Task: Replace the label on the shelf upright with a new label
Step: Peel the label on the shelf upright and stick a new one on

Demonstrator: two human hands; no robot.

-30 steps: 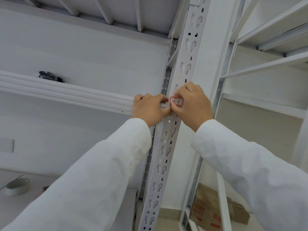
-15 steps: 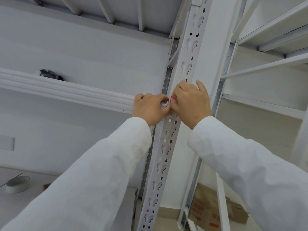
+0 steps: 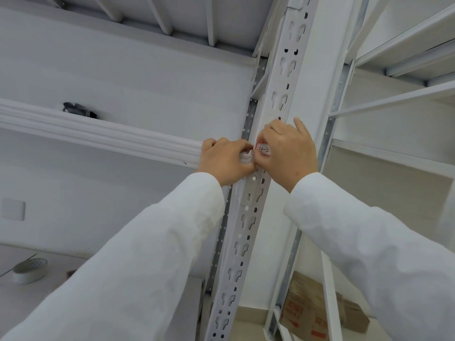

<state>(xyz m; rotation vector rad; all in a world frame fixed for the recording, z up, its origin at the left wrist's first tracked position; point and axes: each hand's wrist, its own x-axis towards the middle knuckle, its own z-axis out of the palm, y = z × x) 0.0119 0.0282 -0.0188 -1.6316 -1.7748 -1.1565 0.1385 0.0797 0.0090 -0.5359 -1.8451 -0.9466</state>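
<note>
A storeroom, white slotted metal shelving (image 3: pixel 248 217), cardboard boxes (image 3: pixel 305 311) on the floor, tape roll (image 3: pixel 29 270) on a shelf

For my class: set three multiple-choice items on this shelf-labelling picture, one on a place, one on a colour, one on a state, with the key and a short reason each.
1. Where does the roll of tape lie?
A. lower left surface
B. top shelf
C. on the cardboard box

2. What colour borders the label?
A. blue
B. red
C. green

3. What is the right hand doing?
A. hanging idle
B. gripping the box
C. touching the label on the upright

Key: 1 A, it sits at the lower left; 2 B, a red edge shows beside "4-2"; 3 C, its fingers lie at the label.
</note>
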